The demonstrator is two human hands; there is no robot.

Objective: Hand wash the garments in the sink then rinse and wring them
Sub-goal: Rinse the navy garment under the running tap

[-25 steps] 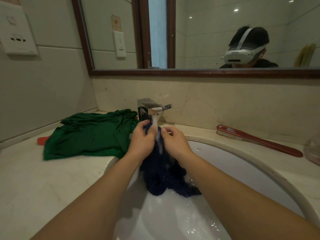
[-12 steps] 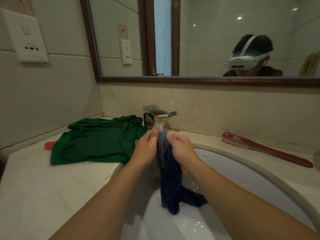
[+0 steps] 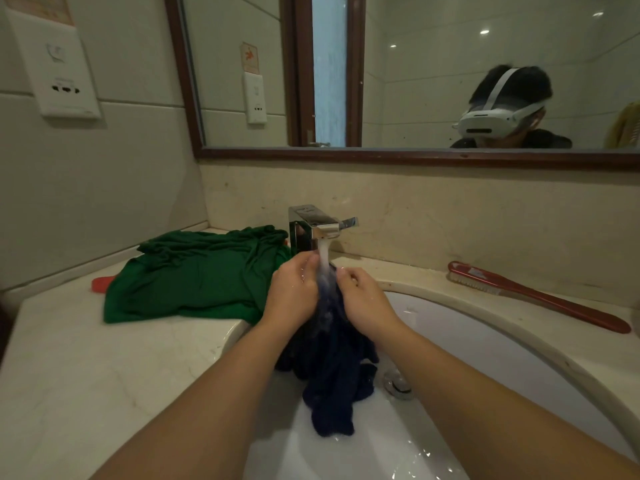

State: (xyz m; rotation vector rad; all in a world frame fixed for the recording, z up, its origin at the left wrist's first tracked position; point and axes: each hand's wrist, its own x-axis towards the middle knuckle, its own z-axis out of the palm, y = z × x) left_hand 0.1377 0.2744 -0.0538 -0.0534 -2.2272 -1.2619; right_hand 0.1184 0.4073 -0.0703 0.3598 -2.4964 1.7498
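Gripping navy garment (image 3: 330, 372) under faucet (image 3: 311, 226) stream — left hand (image 3: 292, 296), right hand (image 3: 367, 304).

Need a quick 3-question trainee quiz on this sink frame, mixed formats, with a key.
1. True or false: the faucet is off.
2. Fill in: the green garment lies on the counter, to the ___ of the faucet.
3. The left hand and right hand both grip which item?
A. green garment
B. dark blue garment
C. faucet

Key: 1 false, water is running onto the held cloth; 2 left; 3 B.
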